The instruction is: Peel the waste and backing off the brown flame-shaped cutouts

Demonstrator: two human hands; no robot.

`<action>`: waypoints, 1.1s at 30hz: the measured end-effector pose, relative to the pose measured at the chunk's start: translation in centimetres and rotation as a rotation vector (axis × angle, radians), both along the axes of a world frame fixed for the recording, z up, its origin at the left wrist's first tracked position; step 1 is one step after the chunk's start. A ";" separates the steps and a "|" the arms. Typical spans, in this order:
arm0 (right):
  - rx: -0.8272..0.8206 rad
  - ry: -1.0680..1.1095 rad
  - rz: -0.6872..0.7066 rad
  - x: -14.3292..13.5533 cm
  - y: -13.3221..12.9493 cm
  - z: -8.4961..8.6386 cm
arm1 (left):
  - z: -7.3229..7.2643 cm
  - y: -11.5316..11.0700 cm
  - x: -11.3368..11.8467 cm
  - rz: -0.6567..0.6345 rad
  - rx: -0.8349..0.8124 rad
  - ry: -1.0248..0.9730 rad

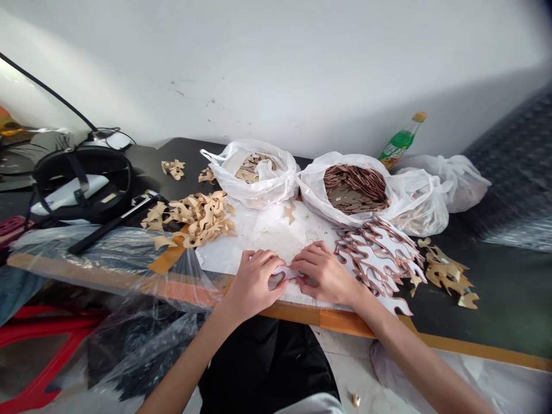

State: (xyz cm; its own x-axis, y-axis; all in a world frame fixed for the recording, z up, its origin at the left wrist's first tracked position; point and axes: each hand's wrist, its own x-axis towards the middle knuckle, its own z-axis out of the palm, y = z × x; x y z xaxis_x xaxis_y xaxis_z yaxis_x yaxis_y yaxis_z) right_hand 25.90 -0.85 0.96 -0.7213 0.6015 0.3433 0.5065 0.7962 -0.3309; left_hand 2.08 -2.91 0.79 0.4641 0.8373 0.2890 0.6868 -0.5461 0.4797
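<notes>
My left hand (257,282) and my right hand (323,273) meet near the table's front edge, with fingers closed on a small white cut-out piece (282,272) between them. Under it lies white paper (276,233) with a lone tan piece (288,213) beyond my hands. Right of my right hand, white-faced wavy pieces with brown edges (379,253) are heaped. A pile of tan curved pieces (200,215) sits left of the paper. My fingers partly hide the held piece.
Behind the paper stand two open plastic bags (276,190) (313,178) of brown pieces. A green bottle (399,144) and tied bags (466,178) are at right. A hammer (114,224), a black strapped headgear (81,184) and a red stool (47,333) are at left.
</notes>
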 end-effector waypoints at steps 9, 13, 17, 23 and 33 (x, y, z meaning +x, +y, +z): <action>-0.017 -0.007 -0.014 -0.1 0.0 -0.1 | 0.1 -0.1 0.0 0.009 -0.017 0.002; -0.012 -0.010 -0.011 -0.1 0.1 -0.2 | 0.4 -0.1 0.1 0.025 -0.023 0.006; -0.014 -0.011 -0.013 0.0 0.1 -0.2 | 0.6 -0.1 0.1 0.027 -0.035 0.006; -0.039 -0.011 -0.008 0.0 0.0 -0.1 | 0.5 -0.1 0.1 0.036 -0.053 0.008; -0.019 -0.040 -0.041 0.2 -0.7 0.3 | -0.2 -1.0 0.3 0.052 0.056 0.116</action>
